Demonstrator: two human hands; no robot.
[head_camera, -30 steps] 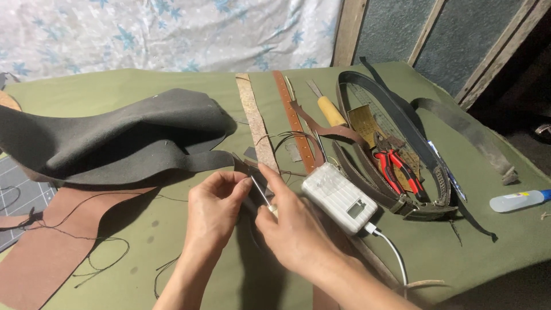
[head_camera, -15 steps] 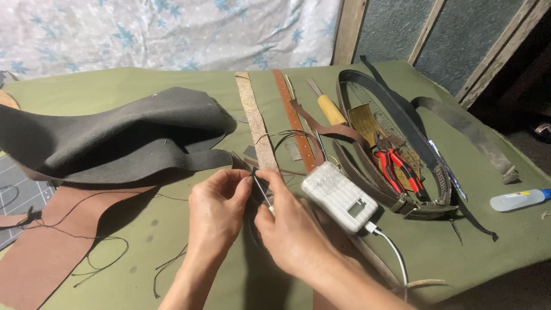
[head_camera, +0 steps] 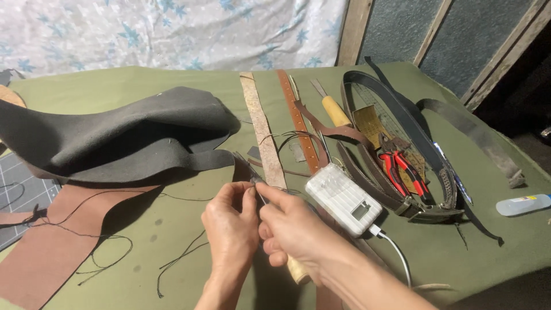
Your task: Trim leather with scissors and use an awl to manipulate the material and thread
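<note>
Pinching a thin metal needle tool [head_camera: 256, 185] between both sets of fingertips, low at the middle of the green desk [head_camera: 172, 229]: left hand [head_camera: 232, 227] closed on it from the left, right hand [head_camera: 293, 229] in a tight grip from the right, a pale wooden handle [head_camera: 297, 270] poking out under the palm. Just beside, a white box [head_camera: 343, 199] with its cable; black thread [head_camera: 97, 241] trailing left over brown leather [head_camera: 51, 247]; dark leather [head_camera: 115, 135] behind; red pliers [head_camera: 402, 169] among belts [head_camera: 402, 115] to the right.
</note>
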